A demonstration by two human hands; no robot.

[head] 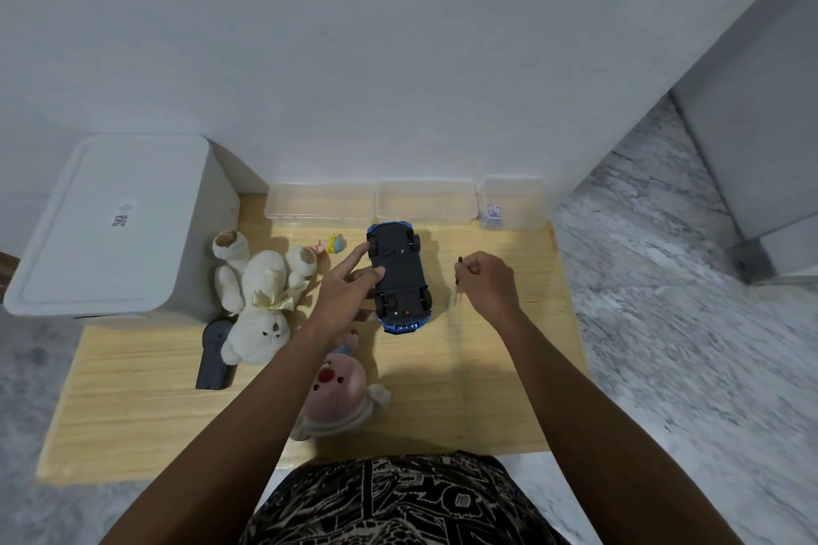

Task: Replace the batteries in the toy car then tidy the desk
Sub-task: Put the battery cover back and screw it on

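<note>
A blue toy car point(400, 277) lies upside down on the wooden desk point(133, 389), its dark underside and wheels facing up. My left hand point(343, 294) grips the car's left side, with fingers spread over the underside. My right hand point(487, 281) hovers just right of the car, closed on a thin brown screwdriver point(458, 281) that points down toward the desk. A small clear box holding batteries point(493, 210) stands at the back right of the desk.
Two clear plastic boxes point(318, 201) point(425, 199) line the wall behind the car. A white lidded bin point(115, 226) stands at left. A white plush bear point(261, 301), a dark remote point(214, 356), a pink plush toy point(338, 394) and a small figure point(334, 243) lie on the desk.
</note>
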